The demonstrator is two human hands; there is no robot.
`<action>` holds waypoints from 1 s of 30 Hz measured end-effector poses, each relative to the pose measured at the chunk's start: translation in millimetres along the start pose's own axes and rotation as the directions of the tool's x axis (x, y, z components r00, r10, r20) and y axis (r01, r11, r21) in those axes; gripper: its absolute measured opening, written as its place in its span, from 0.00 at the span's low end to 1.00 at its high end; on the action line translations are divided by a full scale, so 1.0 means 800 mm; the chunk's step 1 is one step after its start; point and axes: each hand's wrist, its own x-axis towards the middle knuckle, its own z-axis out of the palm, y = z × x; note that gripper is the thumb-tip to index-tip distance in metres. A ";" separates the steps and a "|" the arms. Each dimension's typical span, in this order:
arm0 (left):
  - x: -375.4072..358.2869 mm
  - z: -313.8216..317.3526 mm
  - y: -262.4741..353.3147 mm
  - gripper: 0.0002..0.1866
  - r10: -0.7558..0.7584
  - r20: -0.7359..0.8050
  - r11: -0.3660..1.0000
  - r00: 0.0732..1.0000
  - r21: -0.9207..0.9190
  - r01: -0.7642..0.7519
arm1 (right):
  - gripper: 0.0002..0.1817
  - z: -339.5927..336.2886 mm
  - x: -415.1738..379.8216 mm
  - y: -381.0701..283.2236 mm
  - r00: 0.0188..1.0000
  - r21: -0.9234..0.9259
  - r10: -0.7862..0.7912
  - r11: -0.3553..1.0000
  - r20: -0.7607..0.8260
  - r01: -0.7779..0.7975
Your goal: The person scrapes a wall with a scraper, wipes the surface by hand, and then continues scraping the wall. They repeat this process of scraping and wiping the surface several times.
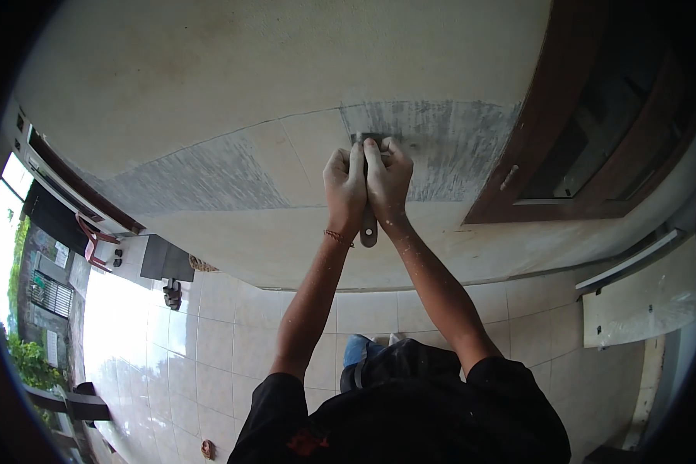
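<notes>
Both hands are closed around a scraper, side by side, with the thumbs laid along it towards the wall. My left hand grips one side and my right hand the other; pale dust coats the fingers. Below the hands the end of the scraper's handle sticks out, with a hole in it. Its head is mostly hidden by the fingers, at the upper part of a grey, streaky band on the cream wall. Left of the hands, a smooth cream patch interrupts the grey band.
A brown wooden door with glass stands at the right. Beyond it a pale board leans low down. Glossy tiles cover the floor. At the left are a reddish chair, a grey step and shoes.
</notes>
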 end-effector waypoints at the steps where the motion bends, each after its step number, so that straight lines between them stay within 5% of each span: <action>1: 0.006 0.000 0.019 0.16 -0.019 0.020 1.000 1.000 -0.018 0.019 | 0.16 0.005 0.007 -0.013 1.000 0.055 0.014 0.998 0.006 -0.014; 4: 0.011 0.003 0.037 0.17 -0.037 0.017 0.998 0.999 -0.044 0.037 | 0.16 0.012 0.015 -0.019 1.000 0.058 -0.009 0.998 0.000 0.009; 7: -0.006 -0.003 -0.042 0.18 0.053 -0.002 0.998 0.999 -0.022 -0.054 | 0.16 -0.007 -0.016 0.040 0.999 -0.016 0.033 0.999 -0.016 -0.033; 9: -0.051 -0.024 -0.116 0.19 -0.131 0.017 0.976 0.991 0.177 0.126 | 0.15 -0.040 -0.067 0.107 0.995 -0.169 0.098 0.980 -0.035 -0.103; 10: -0.068 -0.055 -0.193 0.20 -0.274 0.125 0.860 0.954 0.476 0.185 | 0.14 -0.065 -0.098 0.149 0.975 -0.252 0.219 0.942 -0.034 -0.220; 11: -0.090 -0.075 -0.202 0.19 -0.591 0.258 0.747 0.765 0.532 0.398 | 0.13 -0.099 -0.136 0.210 0.953 -0.344 0.291 0.890 -0.082 -0.301; 13: -0.111 -0.108 -0.226 0.17 -0.557 0.309 0.653 0.771 0.736 0.177 | 0.14 -0.182 -0.205 0.311 0.846 -0.571 0.510 0.652 -0.158 -0.499; 16: -0.076 -0.081 -0.086 0.16 -0.166 0.174 0.543 0.971 0.838 -0.057 | 0.14 -0.288 -0.278 0.350 0.652 -0.533 0.745 0.499 -0.140 -0.683; 18: -0.040 -0.059 0.000 0.23 0.138 0.054 0.666 0.989 0.734 -0.133 | 0.13 -0.345 -0.312 0.370 0.658 -0.551 0.750 0.523 -0.064 -0.650; 20: -0.017 -0.032 0.058 0.34 0.600 0.020 0.384 0.800 0.870 -0.309 | 0.12 -0.375 -0.320 0.351 0.623 -0.612 0.782 0.475 -0.036 -0.632; 22: 0.005 -0.004 0.056 0.38 0.763 0.058 0.331 0.644 0.821 -0.466 | 0.12 -0.402 -0.337 0.356 0.605 -0.601 0.796 0.474 -0.021 -0.644; 23: 0.012 0.011 0.053 0.40 0.831 0.069 0.291 0.552 0.792 -0.537 | 0.12 -0.403 -0.338 0.348 0.549 -0.527 0.833 0.440 -0.062 -0.727; 25: 0.025 0.033 -0.020 0.42 0.744 0.264 0.187 0.614 0.800 -0.570 | 0.11 -0.402 -0.347 0.317 0.418 -0.359 0.900 0.353 -0.123 -0.864; 27: 0.033 0.026 -0.133 0.42 0.699 0.552 -0.281 0.455 0.797 -0.534 | 0.11 -0.402 -0.348 0.288 0.305 -0.343 0.941 0.240 -0.149 -0.908; 28: 0.020 0.028 -0.166 0.42 0.708 0.503 -0.170 0.495 0.802 -0.572 | 0.12 -0.407 -0.345 0.282 0.253 -0.337 0.954 0.188 -0.162 -0.923; 29: 0.005 0.030 -0.192 0.41 0.709 0.460 -0.059 0.535 0.794 -0.605 | 0.14 -0.416 -0.359 0.301 0.377 -0.283 0.915 0.327 -0.145 -0.902; 30: -0.009 0.024 -0.216 0.43 0.678 0.484 -0.066 0.553 0.790 -0.610 | 0.15 -0.423 -0.363 0.296 0.291 -0.236 0.944 0.251 -0.154 -0.939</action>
